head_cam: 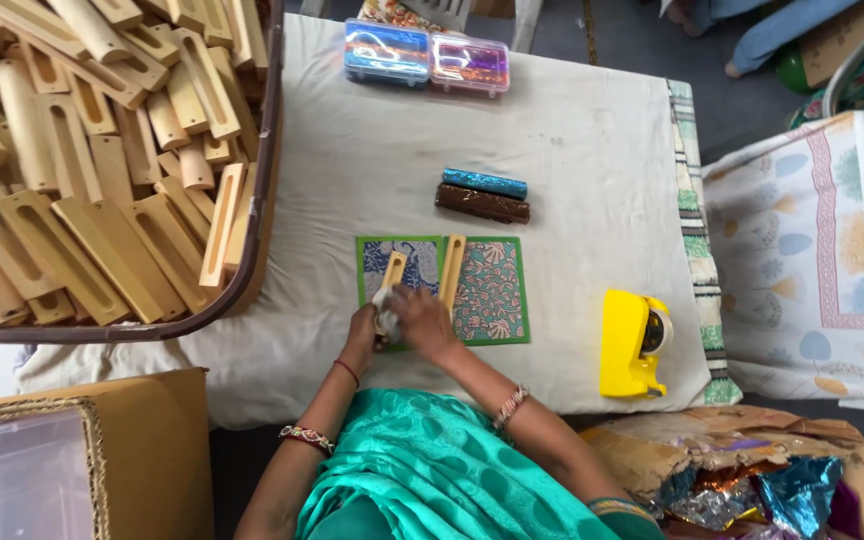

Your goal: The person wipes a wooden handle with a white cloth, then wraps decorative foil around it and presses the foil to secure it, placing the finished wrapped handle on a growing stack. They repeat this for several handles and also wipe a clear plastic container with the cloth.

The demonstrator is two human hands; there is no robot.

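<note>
Wooden slotted piece (393, 270) lies at centre frame on a green-bordered patterned sheet (414, 262), its lower end covered by both hands. The left hand (362, 330) is closed around that lower end together with something small and pale, possibly cloth or tape (384, 297); which it is cannot be told. The right hand (422, 322) lies over the same spot, fingers curled down and pressed together against the left, so the exact grip underneath is hidden. A second wooden piece (451, 272) lies just beside the first, to its right, across the seam with a second patterned sheet (492, 290).

Judged step: wiping or wrapping the end of the held piece, at an early stage, since the paper is still flat beneath it. The next move would call for a firm hold with one hand while the other works along the length.

Centre, above the sheets: two finished covered rolls, one blue (484, 183), one brown (482, 204), touching. Right of centre on the table (572, 120): a yellow tape dispenser (630, 345). Upper left: a basket (270, 150) heaped with bare wooden pieces. Top centre: two clear plastic boxes (426, 57).
</note>
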